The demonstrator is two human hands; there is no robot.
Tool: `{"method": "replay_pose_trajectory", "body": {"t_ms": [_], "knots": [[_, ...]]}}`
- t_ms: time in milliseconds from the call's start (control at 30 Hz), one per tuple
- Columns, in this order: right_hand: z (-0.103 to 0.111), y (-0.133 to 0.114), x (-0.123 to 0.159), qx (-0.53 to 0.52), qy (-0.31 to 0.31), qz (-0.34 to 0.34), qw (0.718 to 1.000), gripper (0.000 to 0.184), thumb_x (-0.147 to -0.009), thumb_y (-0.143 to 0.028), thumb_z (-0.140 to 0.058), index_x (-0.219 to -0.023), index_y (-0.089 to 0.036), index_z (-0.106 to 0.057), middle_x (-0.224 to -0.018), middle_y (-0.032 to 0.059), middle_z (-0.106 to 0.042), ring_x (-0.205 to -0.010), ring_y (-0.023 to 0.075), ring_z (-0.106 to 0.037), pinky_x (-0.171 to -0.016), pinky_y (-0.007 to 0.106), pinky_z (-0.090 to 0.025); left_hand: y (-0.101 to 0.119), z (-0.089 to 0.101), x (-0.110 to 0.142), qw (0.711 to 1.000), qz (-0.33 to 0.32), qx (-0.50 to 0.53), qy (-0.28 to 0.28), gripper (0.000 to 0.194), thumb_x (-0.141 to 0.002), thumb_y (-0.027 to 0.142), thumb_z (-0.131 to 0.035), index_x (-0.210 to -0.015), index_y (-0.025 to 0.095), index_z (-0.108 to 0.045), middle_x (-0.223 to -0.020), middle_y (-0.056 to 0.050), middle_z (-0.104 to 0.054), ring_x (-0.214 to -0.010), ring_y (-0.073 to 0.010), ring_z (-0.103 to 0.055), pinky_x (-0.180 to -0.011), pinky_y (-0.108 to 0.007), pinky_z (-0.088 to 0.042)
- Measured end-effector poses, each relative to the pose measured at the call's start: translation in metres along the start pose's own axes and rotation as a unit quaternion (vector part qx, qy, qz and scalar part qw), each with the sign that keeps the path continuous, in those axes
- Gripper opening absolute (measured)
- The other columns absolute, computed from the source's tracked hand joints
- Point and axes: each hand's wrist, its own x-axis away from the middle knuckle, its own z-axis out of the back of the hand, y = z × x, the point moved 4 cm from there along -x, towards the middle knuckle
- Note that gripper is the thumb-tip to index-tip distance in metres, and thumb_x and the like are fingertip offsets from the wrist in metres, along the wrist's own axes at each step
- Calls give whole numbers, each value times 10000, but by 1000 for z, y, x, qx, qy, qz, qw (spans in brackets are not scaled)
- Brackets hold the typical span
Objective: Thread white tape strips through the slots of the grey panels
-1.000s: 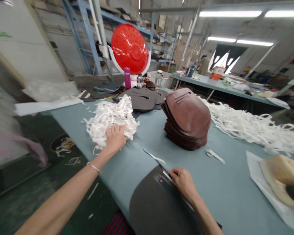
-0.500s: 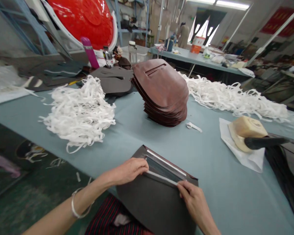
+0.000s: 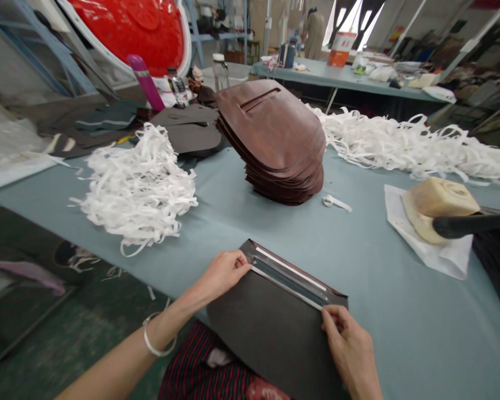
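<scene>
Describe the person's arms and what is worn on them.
Both arms are bare, with no sleeves or gloves in view. The left arm wears a thin, silvery bangle at the wrist. No bangle, watch or ring shows on the visible part of the right arm.

leather stack (image 3: 270, 133) ahead blocks left hand (image 3: 223, 275)
</scene>
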Motion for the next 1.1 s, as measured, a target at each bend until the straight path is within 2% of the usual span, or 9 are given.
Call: {"method": "replay_pose_trajectory", "body": {"t_ms": [533, 700, 800, 900, 1000, 1100], "knots": [[-3, 12, -2, -2, -36, -51, 998, 337, -798, -521, -431, -733, -221, -571, -588, -29, -546, -551, 140, -511, -552, 235, -371, 2, -3, -11, 997, 54, -53, -10, 142, -761, 224, -525, -728, 177, -655, -672, -6, -664, -624, -131, -592, -588, -228, -367], [-2, 14, -3, -7, -40, -62, 997, 324, -803, -499, -438, -743, -214, -582, -575, -33, -540, -540, 138, -497, -544, 238, -354, 4, -8, -7, 994, 63, -84, 12, 92, -784, 224, -525, -765, 185, -606, -689, -2, -632, -635, -136, -566, -589, -237, -362], [0, 14, -4, -26, -49, -57, 997, 288, -816, -450, -442, -752, -210, -587, -589, -30, -562, -554, 137, -510, -548, 235, -351, 12, -16, 2, 988, -19, -134, 72, 80, -844, 199, -483, -858, 187, -561, -798, -19, -617, -740, -157, -569, -671, -261, -408], [1, 13, -4, -43, -44, -54, 997, 223, -808, -377, -463, -716, -208, -575, -579, -31, -564, -552, 131, -512, -544, 229, -345, 19, -27, 17, 962, -129, -203, 128, 157, -904, 170, -408, -931, 173, -563, -907, -60, -608, -875, -200, -561, -796, -319, -438], [3, 13, -5, -34, -21, -76, 996, 163, -774, -312, -489, -669, -208, -559, -542, -37, -549, -531, 127, -504, -529, 224, -330, 17, -36, 31, 939, -186, -253, 138, 229, -897, 120, -406, -1053, 145, -572, -1010, -95, -603, -957, -229, -546, -878, -363, -445], [4, 11, -5, -28, -4, -87, 996, 145, -759, -285, -490, -653, -209, -554, -529, -42, -541, -520, 122, -502, -523, 219, -322, 14, -42, 42, 918, -227, -304, 115, 389, -848, 35, -417, -1206, 133, -535, -1151, -130, -560, -1064, -258, -511, -946, -391, -440]]}}
